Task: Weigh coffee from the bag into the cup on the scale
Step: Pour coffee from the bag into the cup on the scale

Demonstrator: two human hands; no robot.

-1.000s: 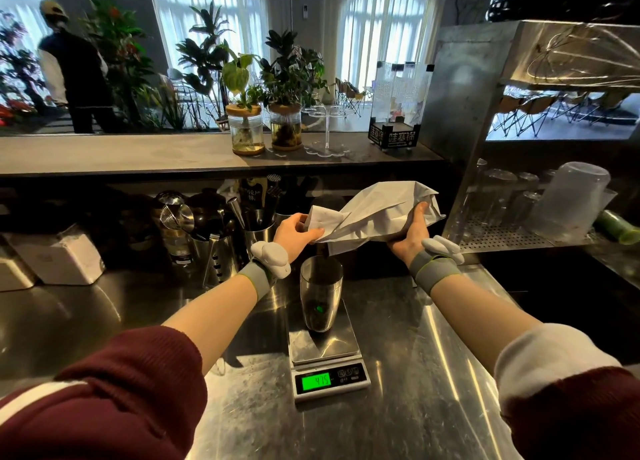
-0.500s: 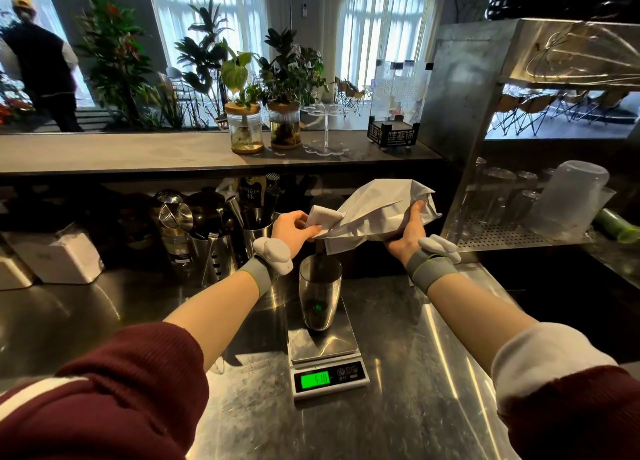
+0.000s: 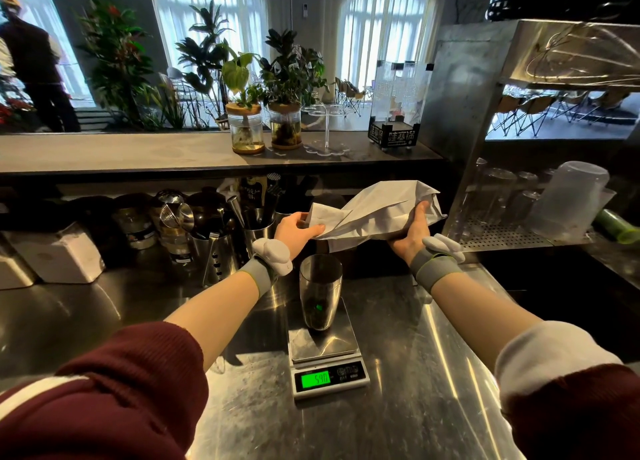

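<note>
- The bag (image 3: 375, 213) is white paper, crumpled, held lying almost level above the cup (image 3: 321, 291), its lower left end tipped down toward the cup's mouth.
- The left hand (image 3: 297, 229) is closed around the bag's left end, thumb on the near side and fingers curled over the top; this end sits just above and slightly behind the cup's rim.
- The right hand (image 3: 410, 236) cups the bag's right, fuller end from below, with the thumb up against the paper; this end is higher than the left one.
- The cup is a tall clear glass standing upright on the scale (image 3: 325, 352), with a small dark layer of coffee (image 3: 317, 322) at its bottom.
- The scale sits on the shiny metal surface (image 3: 398, 407) between the two forearms; its green display (image 3: 316, 380) is lit, and the digits are too blurred to read for certain.
- Each wrist carries a grey band with a white padded piece on it.
- Behind the left hand stand metal holders (image 3: 214, 255) full of bar tools.
- To the right, a rack (image 3: 498, 232) holds upturned glasses and a cloudy plastic jug (image 3: 571, 199).
- On the raised ledge beyond, two glass jars (image 3: 265, 128) with plants stand side by side.
</note>
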